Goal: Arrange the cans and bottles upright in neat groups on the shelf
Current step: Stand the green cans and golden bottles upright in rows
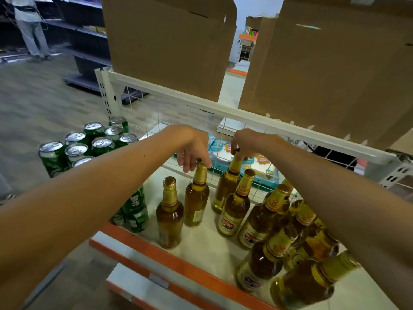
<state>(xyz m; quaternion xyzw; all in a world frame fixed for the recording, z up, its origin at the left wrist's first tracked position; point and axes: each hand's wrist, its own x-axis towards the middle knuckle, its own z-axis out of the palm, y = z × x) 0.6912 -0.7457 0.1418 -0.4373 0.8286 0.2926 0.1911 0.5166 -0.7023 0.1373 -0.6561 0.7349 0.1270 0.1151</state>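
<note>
The left hand [192,151] is gripping the gold cap of a bottle [196,198] with curled fingertips. The right hand [248,144] is pinching the cap of a second bottle [224,191] just to the right of it. Both bottles are standing upright near the back of the shelf [201,242], long axes vertical and necks pointing up into the hands, with a narrow gap showing between them.

A third bottle [169,215] is standing alone at lower left of the pair, nearer the orange front edge. A crowd of bottles [261,220] is filling the right and lower right of the frame, packed close, with caps pointing up and toward the upper right. Green cans [89,142] are standing in a tight block at the left, tops facing up, partly hidden under the left forearm.

The shelf surface is showing white, with a bare strip lying between the lone bottle and the crowd. Wire mesh [154,121] is closing off the back under a white rail [268,126], and cardboard boxes [174,41] are sitting above it.

In the upper left of the frame, a person [29,25] is standing on grey floor [44,97] beside dark shelving [87,34].
</note>
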